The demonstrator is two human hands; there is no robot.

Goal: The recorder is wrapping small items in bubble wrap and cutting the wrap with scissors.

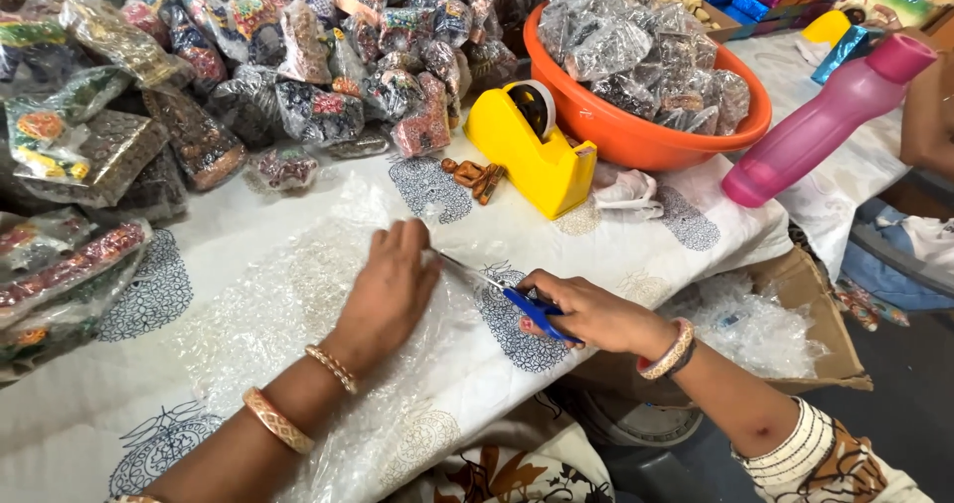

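My left hand (391,286) lies flat, fingers spread, pressing a clear sheet of bubble wrap (288,314) onto the white printed tablecloth (636,250). My right hand (594,312) is closed around the blue handles of a pair of scissors (509,294). The blades point left and reach into the wrap's edge right beside my left fingertips. Both wrists wear bangles.
A yellow tape dispenser (532,150) stands behind my hands. Beyond it sit an orange bowl (636,135) of wrapped packets, a pink bottle (825,120) lying tilted, and a pile of packets (248,66) at back left. A cardboard box (795,324) with clear wrap stands at right.
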